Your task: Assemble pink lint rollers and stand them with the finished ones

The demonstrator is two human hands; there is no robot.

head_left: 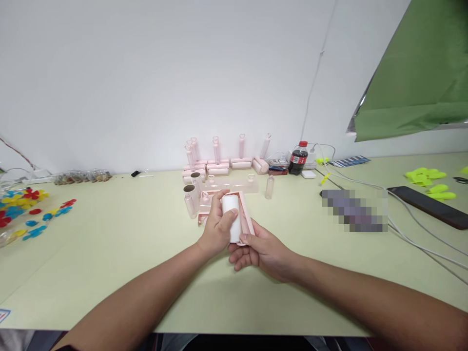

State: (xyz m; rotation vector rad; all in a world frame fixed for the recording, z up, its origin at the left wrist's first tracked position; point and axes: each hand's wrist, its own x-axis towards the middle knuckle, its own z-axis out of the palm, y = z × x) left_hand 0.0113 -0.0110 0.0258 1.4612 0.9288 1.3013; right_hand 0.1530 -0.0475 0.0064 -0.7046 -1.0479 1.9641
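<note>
A white sticky lint roll (230, 224) stands upright between my hands, overlapping the pink lint roller case (247, 212). My left hand (215, 229) wraps round the roll, thumb laid across its front. My right hand (265, 248) grips the case near its lower end, thumb at the bottom corner and other fingers curled beneath. How far the roll sits inside the case cannot be made out. Just beyond my left hand are two upright rolls with brown cores (189, 189) and a clear pink handle (190, 206). Another such handle (269, 187) stands farther right.
Several pink lint rollers (241, 163) with upright handles line the wall. A cola bottle (299, 158) stands right of them. White cables (405, 234) and a dark phone (429, 207) lie at right. Colourful plastic flower pieces (34, 231) are at left.
</note>
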